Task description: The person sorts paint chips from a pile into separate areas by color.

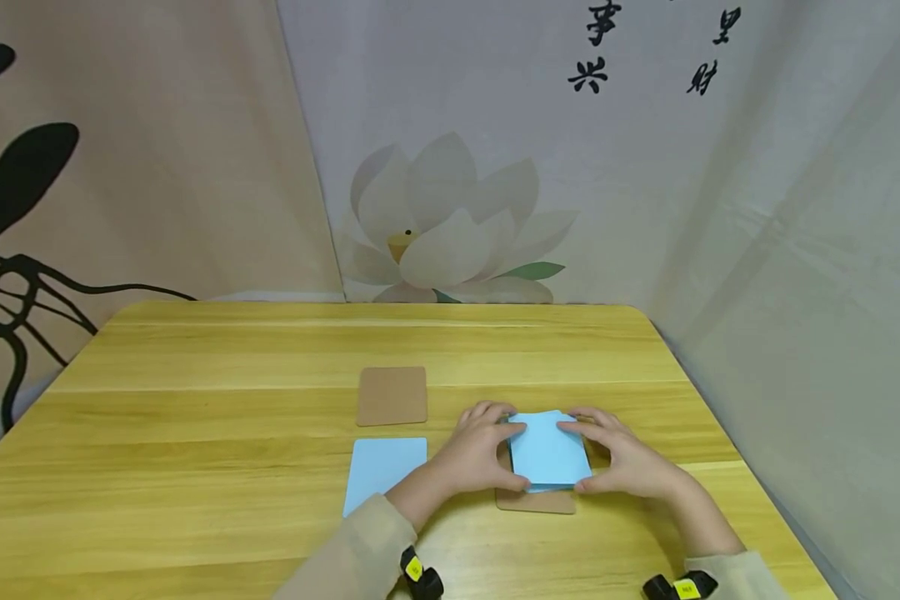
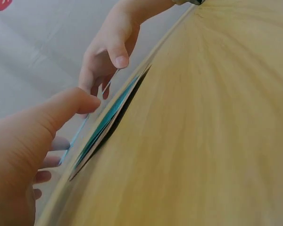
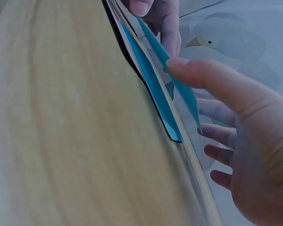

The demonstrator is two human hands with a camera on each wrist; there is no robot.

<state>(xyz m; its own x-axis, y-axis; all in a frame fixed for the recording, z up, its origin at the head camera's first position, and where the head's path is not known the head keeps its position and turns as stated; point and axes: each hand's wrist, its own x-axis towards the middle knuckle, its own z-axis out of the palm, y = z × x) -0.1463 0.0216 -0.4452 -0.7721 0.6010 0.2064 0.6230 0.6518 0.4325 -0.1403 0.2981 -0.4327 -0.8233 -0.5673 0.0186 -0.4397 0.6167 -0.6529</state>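
A light blue square card is held level between both hands, right of the table's middle. My left hand pinches its left side, thumb at the near corner and fingers at the far one. On the opposite side my right hand pinches it the same way. Beneath it, another blue card lies over a brown square card on the table. A gap shows between the held card and those below in both wrist views. How many blue cards lie underneath I cannot tell.
To the left, a second brown square card lies on the wooden table. Nearer, a light blue card lies partly behind the left forearm. Printed cloth hangs behind the table's far edge.
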